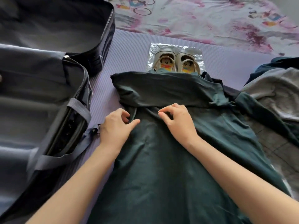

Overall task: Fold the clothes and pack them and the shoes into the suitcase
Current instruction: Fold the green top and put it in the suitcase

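A dark green garment [161,159] lies spread on the purple mat [129,50] in front of me, its far part folded back toward me. My left hand [116,126] pinches the garment's left edge, thumb on top and fingers curled under the fabric. My right hand [176,120] rests on the middle of the garment just below the folded part, its fingers curled round a small ridge of cloth. A pair of white shoes [176,60] with cartoon insoles stands beyond the garment on a clear plastic sheet [161,46]. The open dark blue suitcase [40,102] lies at my left.
A grey garment [271,94] and a dark blue one [278,63] lie in a heap at the right, partly under the green one's sleeve. A floral bed sheet [210,18] covers the floor beyond the mat. Suitcase straps [77,107] hang over its near edge.
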Motion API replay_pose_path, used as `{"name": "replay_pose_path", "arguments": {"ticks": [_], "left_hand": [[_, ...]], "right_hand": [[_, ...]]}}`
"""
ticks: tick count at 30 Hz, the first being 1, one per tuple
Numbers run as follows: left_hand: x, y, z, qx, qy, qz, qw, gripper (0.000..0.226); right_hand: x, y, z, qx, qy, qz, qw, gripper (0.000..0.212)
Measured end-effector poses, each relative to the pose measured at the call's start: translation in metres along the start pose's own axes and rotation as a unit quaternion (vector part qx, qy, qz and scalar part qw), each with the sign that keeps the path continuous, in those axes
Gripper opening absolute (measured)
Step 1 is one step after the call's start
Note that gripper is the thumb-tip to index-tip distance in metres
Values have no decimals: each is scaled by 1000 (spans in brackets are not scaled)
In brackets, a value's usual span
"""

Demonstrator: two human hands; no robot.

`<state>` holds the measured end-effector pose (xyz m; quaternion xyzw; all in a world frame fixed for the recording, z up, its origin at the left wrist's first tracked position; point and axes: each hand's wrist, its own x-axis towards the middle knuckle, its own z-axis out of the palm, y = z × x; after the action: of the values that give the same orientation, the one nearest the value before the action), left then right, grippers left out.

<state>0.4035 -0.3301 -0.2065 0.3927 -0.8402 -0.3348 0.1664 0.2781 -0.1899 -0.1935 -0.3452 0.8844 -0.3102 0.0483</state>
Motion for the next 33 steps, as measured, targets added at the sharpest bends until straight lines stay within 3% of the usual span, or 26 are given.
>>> {"name": "replay_pose_path", "arguments": {"ticks": [3,6,8,12,16,20,22,26,30,33], "left_hand": [[-1,-5,-7,7,31,-5,999,10],[-7,-17,-19,-16,82,-33,996,10],[-13,-25,-22,-27,74,-56,995,9],[-13,-21,-17,-33,82,-41,995,18],[5,-4,-12,22,41,-42,998,38],[23,-6,-8,32,45,-70,996,28],[22,-10,-9,0,68,-73,995,17],[5,-14,-12,-12,110,-56,992,20],[-3,-15,-12,2,111,-30,993,31],[-9,-14,-11,18,101,0,995,35]], "right_hand": [[4,-22,8,23,-10,1,1000,15],[16,-40,10,31,-24,-35,999,18],[32,-52,8,31,-24,-54,998,21],[86,-77,12,-61,-20,-85,994,32],[135,-97,31,-150,-97,-85,980,52],[154,-106,56,-221,-150,-86,960,54],[158,-109,66,-195,-126,-80,969,43],[167,-113,75,-6,-39,24,999,27],[164,-110,86,-61,-66,-6,996,25],[154,-107,86,-119,-58,-63,989,39]]}}
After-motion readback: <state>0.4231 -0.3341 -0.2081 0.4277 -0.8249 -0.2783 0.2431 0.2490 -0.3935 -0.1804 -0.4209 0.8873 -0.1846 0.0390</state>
